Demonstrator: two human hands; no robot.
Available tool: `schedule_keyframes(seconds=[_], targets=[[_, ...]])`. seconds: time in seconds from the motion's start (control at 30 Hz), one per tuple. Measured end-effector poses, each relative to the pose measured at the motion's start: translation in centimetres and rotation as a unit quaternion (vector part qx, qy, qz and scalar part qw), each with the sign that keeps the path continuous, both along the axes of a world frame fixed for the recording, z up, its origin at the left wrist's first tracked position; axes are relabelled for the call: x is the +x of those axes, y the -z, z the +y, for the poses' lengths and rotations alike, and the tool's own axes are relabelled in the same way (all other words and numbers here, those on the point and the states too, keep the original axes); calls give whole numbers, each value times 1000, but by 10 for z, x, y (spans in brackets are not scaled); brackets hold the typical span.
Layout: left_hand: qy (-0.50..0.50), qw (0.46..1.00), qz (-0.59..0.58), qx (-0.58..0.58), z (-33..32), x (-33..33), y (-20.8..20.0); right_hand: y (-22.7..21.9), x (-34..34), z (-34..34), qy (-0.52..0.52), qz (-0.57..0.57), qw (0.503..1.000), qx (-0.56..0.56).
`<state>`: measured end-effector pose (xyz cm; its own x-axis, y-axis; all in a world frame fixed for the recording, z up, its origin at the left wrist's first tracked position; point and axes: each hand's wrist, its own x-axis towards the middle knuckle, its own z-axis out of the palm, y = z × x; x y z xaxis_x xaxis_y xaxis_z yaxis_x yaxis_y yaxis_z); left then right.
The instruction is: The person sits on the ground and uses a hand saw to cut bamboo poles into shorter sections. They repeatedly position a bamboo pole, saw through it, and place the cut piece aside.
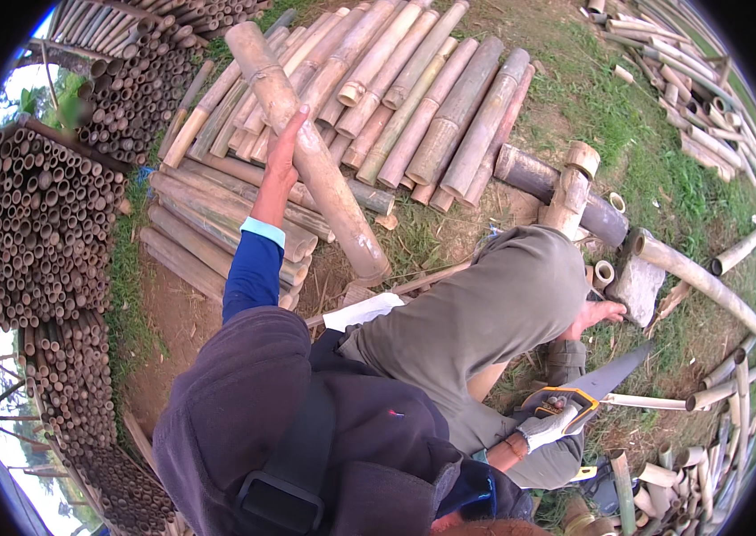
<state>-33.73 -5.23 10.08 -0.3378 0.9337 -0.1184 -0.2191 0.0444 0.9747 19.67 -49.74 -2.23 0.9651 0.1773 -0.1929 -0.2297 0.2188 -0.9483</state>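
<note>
My bare left hand (281,170) is closed around the side of a thick, pale bamboo pole (329,183). The pole slants from the upper left down toward my knee, its lower end by the dirt. In a white glove, my right hand (546,429) grips the yellow and black handle of a handsaw (615,371). Its grey blade points up and to the right, beside my bare foot (597,317). Behind the pole, cut bamboo lengths (458,116) lie side by side in a stack.
A dark bamboo log (606,219) with an upright bamboo stub (567,201) sits beyond my knee. A stone block (639,286) stands near my foot, under a long pole (709,286). Bamboo offcuts (659,491) lie lower right; tall bamboo piles (38,232) rise at left.
</note>
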Motion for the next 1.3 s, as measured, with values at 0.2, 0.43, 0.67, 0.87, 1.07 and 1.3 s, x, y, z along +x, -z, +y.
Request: schedule_keyframes(seconds=[0.2, 0.43, 0.67, 0.87, 1.07, 1.3], targets=[[148, 972, -109, -146, -30, 8, 74, -8, -7, -3, 5, -1, 998, -66], [154, 935, -278, -156, -144, 68, 76, -37, -20, 22, 23, 1, 997, -80], [116, 981, -38, -150, -201, 84, 63, -6, -3, 9, 1, 0, 996, -91], [113, 984, 61, -122, -137, 46, 52, 5, 0, -3, -23, -11, 996, -84], [168, 962, 205, -61, -31, 41, 45, -8, -15, 5, 3, -23, 995, -102], [186, 876, 443, -46, 139, 104, 81, 27, 9, -18, 2, 27, 997, -72]])
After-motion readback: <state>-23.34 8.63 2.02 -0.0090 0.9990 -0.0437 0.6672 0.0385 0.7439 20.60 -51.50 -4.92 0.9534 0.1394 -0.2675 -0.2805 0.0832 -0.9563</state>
